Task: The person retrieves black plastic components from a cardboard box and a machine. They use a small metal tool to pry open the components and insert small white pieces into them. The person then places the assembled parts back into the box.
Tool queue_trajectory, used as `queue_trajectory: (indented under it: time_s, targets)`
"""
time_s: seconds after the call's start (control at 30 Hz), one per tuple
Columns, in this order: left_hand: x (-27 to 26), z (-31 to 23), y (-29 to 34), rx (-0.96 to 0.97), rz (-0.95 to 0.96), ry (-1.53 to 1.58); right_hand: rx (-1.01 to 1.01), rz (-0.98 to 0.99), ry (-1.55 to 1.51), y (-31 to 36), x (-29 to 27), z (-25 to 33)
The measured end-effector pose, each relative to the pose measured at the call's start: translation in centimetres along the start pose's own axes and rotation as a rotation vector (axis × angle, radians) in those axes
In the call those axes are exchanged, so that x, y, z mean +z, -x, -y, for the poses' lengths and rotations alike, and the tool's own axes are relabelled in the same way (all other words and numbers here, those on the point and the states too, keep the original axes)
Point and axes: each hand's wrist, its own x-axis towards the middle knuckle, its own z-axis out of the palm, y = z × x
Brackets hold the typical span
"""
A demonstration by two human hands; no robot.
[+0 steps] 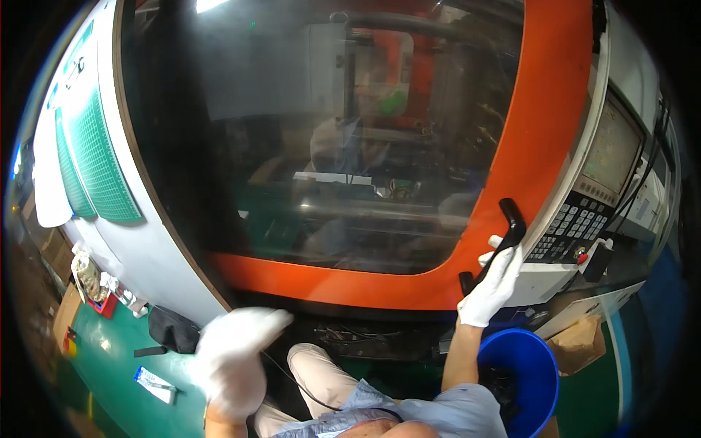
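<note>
In a white glove, my right hand (495,286) has its fingers wrapped round the lower part of a black door handle (514,220). That curved handle is fixed to the right side of the machine's orange door frame (343,286). A large dark window (314,212) fills the door, with metal parts and reflections showing in it. My left hand (234,358), also gloved in white, is raised at the lower left, in front of the machine and apart from the door. It is smeared by motion, so its fingers and anything in them cannot be made out.
Right of the door are a control panel (573,228) with keys and a screen (615,142). A blue bin (537,365) with dark pieces inside stands below my right hand, beside a cardboard box (577,347). At left, a black pouch (174,330) lies on a green surface (109,365).
</note>
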Motion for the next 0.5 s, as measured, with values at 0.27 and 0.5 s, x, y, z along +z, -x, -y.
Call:
queue_trajectory:
  time_s: [0.27,0.5]
  targets:
    - [12.0,3.4,-6.5,-0.538,0.212,0.713,-0.081,0.553,0.025,5.1,2.5,0.0]
    - [12.0,6.5,-7.8,-0.958,-0.059,0.536,-0.618,0.326,0.095,-5.4,10.1,3.1]
